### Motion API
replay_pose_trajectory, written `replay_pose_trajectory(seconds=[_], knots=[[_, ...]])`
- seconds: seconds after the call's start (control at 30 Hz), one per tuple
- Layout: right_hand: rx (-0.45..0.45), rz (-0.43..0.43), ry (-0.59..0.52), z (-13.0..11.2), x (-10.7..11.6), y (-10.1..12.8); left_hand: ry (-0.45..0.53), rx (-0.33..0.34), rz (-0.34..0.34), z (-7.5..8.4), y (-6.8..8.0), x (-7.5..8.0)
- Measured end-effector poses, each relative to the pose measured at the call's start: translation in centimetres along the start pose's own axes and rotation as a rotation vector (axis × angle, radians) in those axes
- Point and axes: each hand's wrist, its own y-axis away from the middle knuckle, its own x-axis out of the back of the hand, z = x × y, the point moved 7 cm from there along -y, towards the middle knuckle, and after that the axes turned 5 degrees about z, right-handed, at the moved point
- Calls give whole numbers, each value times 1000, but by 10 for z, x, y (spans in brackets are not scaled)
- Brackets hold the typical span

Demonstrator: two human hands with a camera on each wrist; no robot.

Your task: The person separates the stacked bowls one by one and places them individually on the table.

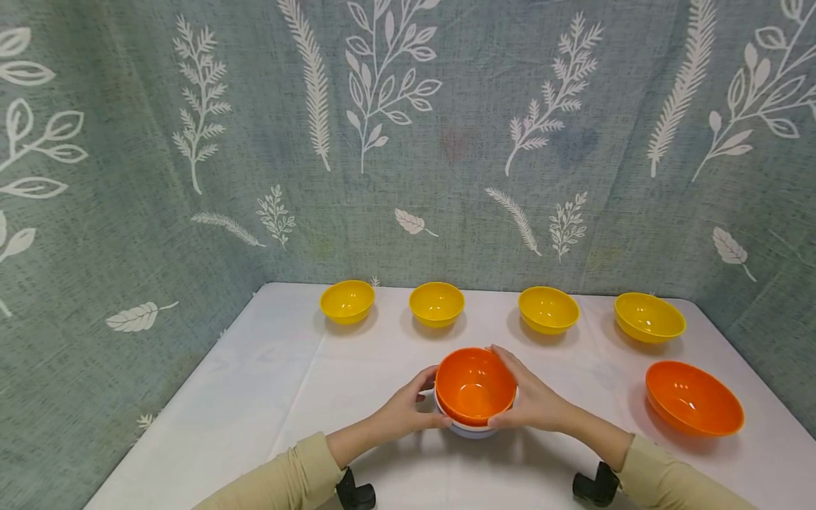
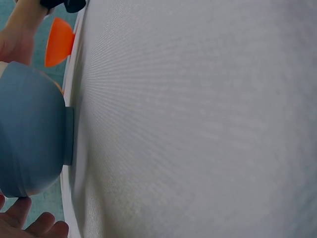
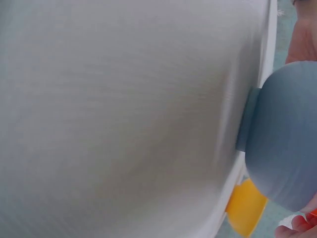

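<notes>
Two hands (image 1: 408,411) (image 1: 532,404) around apparently unlabelled stacked bowls (image 1: 474,386).

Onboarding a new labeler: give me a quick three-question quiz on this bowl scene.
1. How many yellow bowls stand in the back row?
2. True or false: both hands hold the stacked bowls.
3. Where is the lone orange bowl: A) left of the stack, B) right of the stack?

Key:
1. Four yellow bowls.
2. True: left hand and right hand grip the stacked bowls.
3. B, the lone orange bowl is on the white table.
</notes>
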Motion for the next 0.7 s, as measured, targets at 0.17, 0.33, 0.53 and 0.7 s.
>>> replay_pose_trajectory(seconds=[0.17,0.33,0.53,0.7], knots=[[9,4,-10,-3,4,-1,7,-18,-2,-1,0,1],[17,25,-23,-6,11,1,5,-34,-3,-2,-1,1],[26,52,-15,-9,21,6,5,-39,6,-2,-1,1],[22,77,3,-10,30,12,-5,-37,3,-2,0,1]])
